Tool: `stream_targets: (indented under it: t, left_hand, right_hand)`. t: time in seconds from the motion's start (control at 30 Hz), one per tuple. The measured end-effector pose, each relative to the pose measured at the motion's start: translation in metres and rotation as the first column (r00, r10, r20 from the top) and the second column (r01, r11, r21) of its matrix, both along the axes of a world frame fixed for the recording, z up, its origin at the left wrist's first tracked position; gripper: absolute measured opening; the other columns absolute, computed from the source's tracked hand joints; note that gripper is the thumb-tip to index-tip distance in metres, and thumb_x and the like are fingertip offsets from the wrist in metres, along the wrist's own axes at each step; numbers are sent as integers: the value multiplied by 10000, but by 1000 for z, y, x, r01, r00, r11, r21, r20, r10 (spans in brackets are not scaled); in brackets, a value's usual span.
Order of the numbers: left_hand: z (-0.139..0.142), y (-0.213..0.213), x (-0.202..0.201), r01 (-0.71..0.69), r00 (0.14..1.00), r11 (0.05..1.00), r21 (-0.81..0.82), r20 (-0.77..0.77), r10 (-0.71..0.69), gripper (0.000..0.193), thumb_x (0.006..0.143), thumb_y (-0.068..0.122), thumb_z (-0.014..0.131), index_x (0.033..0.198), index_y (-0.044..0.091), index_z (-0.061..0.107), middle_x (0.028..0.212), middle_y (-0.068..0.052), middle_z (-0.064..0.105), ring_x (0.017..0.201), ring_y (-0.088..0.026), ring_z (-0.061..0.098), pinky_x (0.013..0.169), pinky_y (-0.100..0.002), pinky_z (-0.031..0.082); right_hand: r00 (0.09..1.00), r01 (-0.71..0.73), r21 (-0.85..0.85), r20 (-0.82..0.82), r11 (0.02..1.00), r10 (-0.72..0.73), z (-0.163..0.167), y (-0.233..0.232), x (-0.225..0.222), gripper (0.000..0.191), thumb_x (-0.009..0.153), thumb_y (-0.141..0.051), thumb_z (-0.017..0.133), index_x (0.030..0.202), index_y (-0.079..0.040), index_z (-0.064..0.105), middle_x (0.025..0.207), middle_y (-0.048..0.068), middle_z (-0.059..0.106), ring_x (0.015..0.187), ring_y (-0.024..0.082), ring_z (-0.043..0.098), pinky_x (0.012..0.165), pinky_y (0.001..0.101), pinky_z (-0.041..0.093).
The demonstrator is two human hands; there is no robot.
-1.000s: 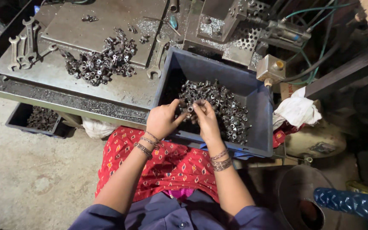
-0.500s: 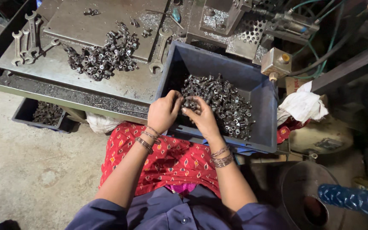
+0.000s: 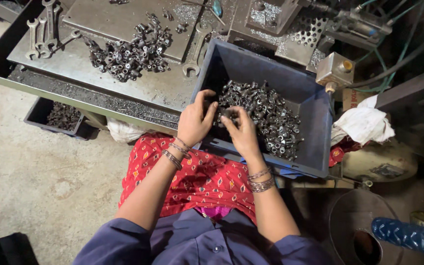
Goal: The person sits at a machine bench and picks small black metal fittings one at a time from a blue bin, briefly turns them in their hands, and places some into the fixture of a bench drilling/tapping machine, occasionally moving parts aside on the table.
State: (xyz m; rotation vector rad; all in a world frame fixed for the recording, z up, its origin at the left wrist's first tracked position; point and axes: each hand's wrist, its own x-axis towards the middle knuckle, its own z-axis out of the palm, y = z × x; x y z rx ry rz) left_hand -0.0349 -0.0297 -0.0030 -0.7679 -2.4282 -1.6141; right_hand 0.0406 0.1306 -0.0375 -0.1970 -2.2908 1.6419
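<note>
A seated person leans over a dark blue plastic bin point(image 3: 315, 122) that rests partly on their lap and against the edge of a metal table point(image 3: 74, 64), a placement that puts its load of small dark metal fittings point(image 3: 266, 115) within easy reach of both hands. The left hand point(image 3: 196, 120) sits at the near left of the heap with fingers curled inward around some of the fittings, so its grip reads as closed on a small bunch of them, though how many it holds cannot be told. The right hand point(image 3: 241, 132) lies just beside it, palm down over the pile, fingers bent and touching the parts; whether its grip actually encloses a piece or only presses on the heap cannot be told from this angle. The 2 hands nearly meet, which suits sorting or gathering pieces between them. On the table, a second heap of similar parts point(image 3: 128, 49) lies loose on the flat plate, kept apart from those in the bin, and several spanners point(image 3: 42, 29) lie side by side at the far left corner, clear of the work. A smaller dark tray of parts point(image 3: 57, 118) sits on the floor below the table edge, and a white rag point(image 3: 364, 122) lies bunched to the right of the bin.
</note>
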Motion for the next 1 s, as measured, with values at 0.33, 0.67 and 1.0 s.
stream_targets:
  t: [0.33, 0.67, 1.0]
  left_hand:
    - [3, 3, 5, 0, 988, 988, -156, -155, -25, 261, 990, 292, 650, 1165, 103, 608, 877, -152, 732, 769, -382, 695, 623, -495, 532]
    - [7, 2, 7, -14, 990, 985, -171, -141, -11, 205, 989, 275, 642, 1118, 116, 630, 844, -148, 728, 727, -380, 692, 608, -496, 526]
    - [9, 1, 9, -13, 987, 988, -154, -162, -13, 142, 977, 237, 641, 1038, 109, 645, 856, -134, 731, 744, -366, 694, 615, -478, 531]
  right_hand:
    - [983, 12, -312, 178, 950, 46, -6, 7, -4, 244, 1059, -235, 512, 1200, -85, 643, 784, -65, 583, 616, 28, 522, 525, 193, 422]
    - [972, 37, -232, 235, 972, 19, 1, 3, -1, 242, 1057, -258, 520, 1161, -91, 661, 722, -60, 571, 562, 28, 510, 467, 199, 384]
    - [973, 15, -230, 225, 973, 39, 6, 0, -1, 226, 1060, -254, 526, 1138, -78, 643, 750, -52, 572, 578, 33, 517, 480, 198, 395]
